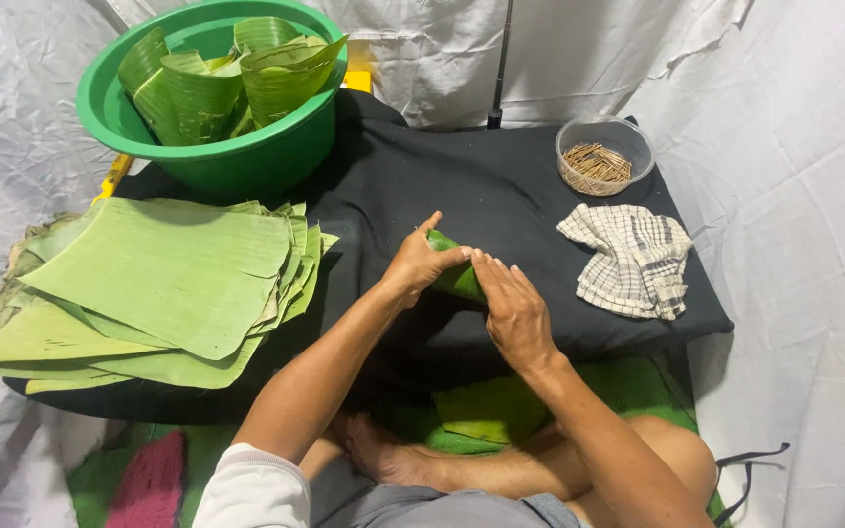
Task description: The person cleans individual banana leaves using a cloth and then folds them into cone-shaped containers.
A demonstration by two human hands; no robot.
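Your left hand (421,262) and your right hand (511,311) meet at the middle of the black cloth-covered table (501,186), both closed around a folded piece of green banana leaf (454,276) that shows between them; the left fingers curl over its upper end with the thumb raised, and the right fingers lie flat and pressed along its lower side, touching the left fingertips. At your 9 o'clock lies a stack of flat banana leaf sheets (154,284), spilling over the table's left edge. At 11 o'clock stands a green plastic basin (237,156) holding several folded leaf cones (217,83). At 1 o'clock, well apart from your hands, sits a small clear bowl (604,154) filled with thin wooden sticks (597,162). Just below it, at 3 o'clock, lies a crumpled checked cloth (633,259) near the table's right edge. Close to you, at 6 o'clock under the table edge, another leaf piece (489,409) rests by your crossed legs and bare foot (383,458)
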